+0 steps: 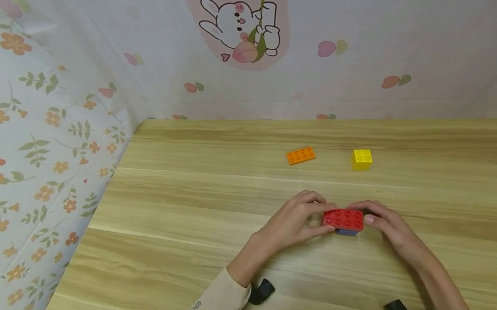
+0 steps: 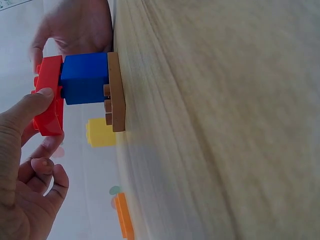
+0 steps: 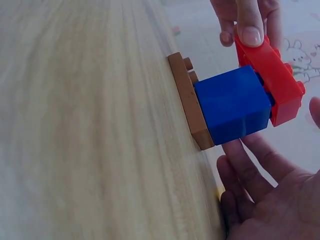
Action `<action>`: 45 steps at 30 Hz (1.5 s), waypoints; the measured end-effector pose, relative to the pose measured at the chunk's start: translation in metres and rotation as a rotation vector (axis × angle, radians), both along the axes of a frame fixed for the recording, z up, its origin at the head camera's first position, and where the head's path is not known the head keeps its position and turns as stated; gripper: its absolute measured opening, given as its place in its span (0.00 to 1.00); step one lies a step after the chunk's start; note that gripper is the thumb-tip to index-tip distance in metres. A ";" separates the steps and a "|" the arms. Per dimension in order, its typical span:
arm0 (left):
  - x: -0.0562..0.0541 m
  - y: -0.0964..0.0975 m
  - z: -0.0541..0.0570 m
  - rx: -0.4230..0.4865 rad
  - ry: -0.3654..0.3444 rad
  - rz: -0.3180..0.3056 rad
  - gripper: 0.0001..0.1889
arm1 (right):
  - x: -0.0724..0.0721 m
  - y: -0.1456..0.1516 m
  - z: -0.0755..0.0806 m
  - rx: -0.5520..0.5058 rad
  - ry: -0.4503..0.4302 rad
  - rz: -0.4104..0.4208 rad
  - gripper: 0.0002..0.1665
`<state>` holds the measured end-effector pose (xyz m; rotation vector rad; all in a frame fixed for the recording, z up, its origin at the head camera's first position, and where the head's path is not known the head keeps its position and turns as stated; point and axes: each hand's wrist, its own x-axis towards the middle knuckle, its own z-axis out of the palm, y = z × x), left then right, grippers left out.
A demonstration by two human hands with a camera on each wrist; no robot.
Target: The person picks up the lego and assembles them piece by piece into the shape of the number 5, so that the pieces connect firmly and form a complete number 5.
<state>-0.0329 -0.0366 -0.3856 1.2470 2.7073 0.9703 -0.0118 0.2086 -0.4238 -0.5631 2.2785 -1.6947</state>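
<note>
A red brick point(image 1: 343, 219) sits over a blue brick point(image 2: 85, 78), which stands on a thin brown brick point(image 2: 116, 92) lying on the table. Parts of the blue brick's studs show in a narrow gap under the red one. My left hand point(image 1: 289, 221) pinches the red brick's left end between thumb and fingers. Around the right side of the stack curves my right hand point(image 1: 389, 227), its fingers behind the blue brick. Its thumb point(image 3: 315, 111) looks apart from the bricks in the right wrist view; whether its fingers touch the blue brick is unclear.
Farther back on the wooden table point(image 1: 170, 192) lie a flat orange brick point(image 1: 301, 156) and a yellow brick point(image 1: 361, 159). A patterned cloth point(image 1: 330, 82) hangs along the table's far edge, and a flowered cloth point(image 1: 37, 151) is at the left. Black straps are on both wrists.
</note>
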 end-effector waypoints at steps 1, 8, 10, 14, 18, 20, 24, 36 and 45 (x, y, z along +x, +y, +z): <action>0.000 0.000 0.000 -0.004 -0.001 0.002 0.19 | 0.000 0.000 -0.001 0.013 0.007 -0.007 0.18; 0.000 0.000 0.000 -0.040 0.003 0.012 0.19 | 0.001 0.000 -0.005 -0.075 0.050 -0.044 0.23; 0.000 0.000 0.000 -0.044 -0.001 0.015 0.19 | 0.002 0.000 -0.006 -0.117 0.062 -0.046 0.24; 0.000 0.000 0.001 -0.046 -0.004 0.017 0.19 | 0.004 -0.001 -0.008 -0.162 0.075 -0.062 0.26; 0.000 0.000 0.001 -0.051 0.001 0.016 0.19 | 0.005 -0.001 -0.009 -0.165 0.067 -0.083 0.24; 0.000 0.000 0.002 -0.052 0.004 0.015 0.19 | 0.005 -0.001 -0.008 -0.164 0.063 -0.089 0.24; 0.000 0.001 0.002 -0.049 0.005 0.014 0.19 | 0.005 -0.001 -0.008 -0.162 0.055 -0.096 0.23; 0.001 0.002 0.001 -0.036 0.000 0.026 0.19 | 0.005 0.002 -0.009 -0.153 0.031 -0.111 0.23; 0.003 0.002 0.001 -0.032 -0.009 0.045 0.19 | 0.004 0.003 -0.008 -0.123 0.025 -0.108 0.23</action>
